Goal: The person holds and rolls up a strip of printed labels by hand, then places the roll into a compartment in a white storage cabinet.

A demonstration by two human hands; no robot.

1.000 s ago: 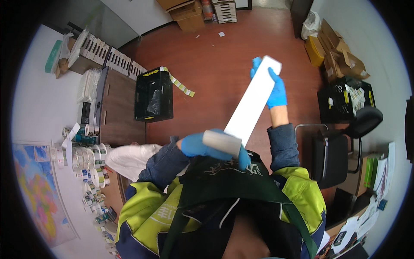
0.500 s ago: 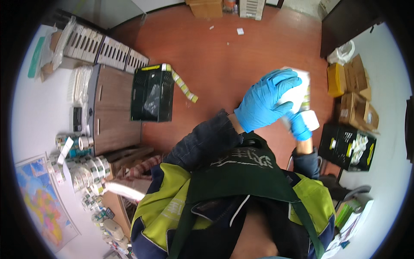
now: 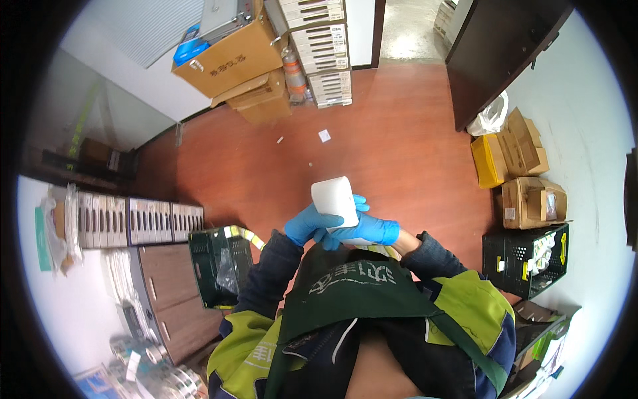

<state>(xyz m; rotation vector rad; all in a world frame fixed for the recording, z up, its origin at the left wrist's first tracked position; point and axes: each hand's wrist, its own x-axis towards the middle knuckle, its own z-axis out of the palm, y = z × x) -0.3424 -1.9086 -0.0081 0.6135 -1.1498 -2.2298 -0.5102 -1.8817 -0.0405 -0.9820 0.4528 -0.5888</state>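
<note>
In front of my dark green apron (image 3: 359,286), both gloved hands hold a curled label strip (image 3: 332,194), its plain white side facing up. My left hand (image 3: 311,225) grips its lower left edge, the thumb lying across the white surface. Close against it, my right hand (image 3: 369,230) closes round the strip from the right; some fingertips show behind it. A little yellow-green printing (image 3: 384,250) shows below my right hand. The fingers under the strip are partly hidden.
A dark green crate (image 3: 222,266) stands at the left with a yellow-green label strip (image 3: 247,236) over its rim. Another black crate (image 3: 528,259), open cartons (image 3: 531,199) and a yellow box (image 3: 488,161) line the right wall. Cartons (image 3: 232,66) and stacked drawer units (image 3: 319,40) stand ahead.
Both hands have come from the right to the middle, closer to my body, with the white strip. The view has shifted, showing more of the room ahead.
</note>
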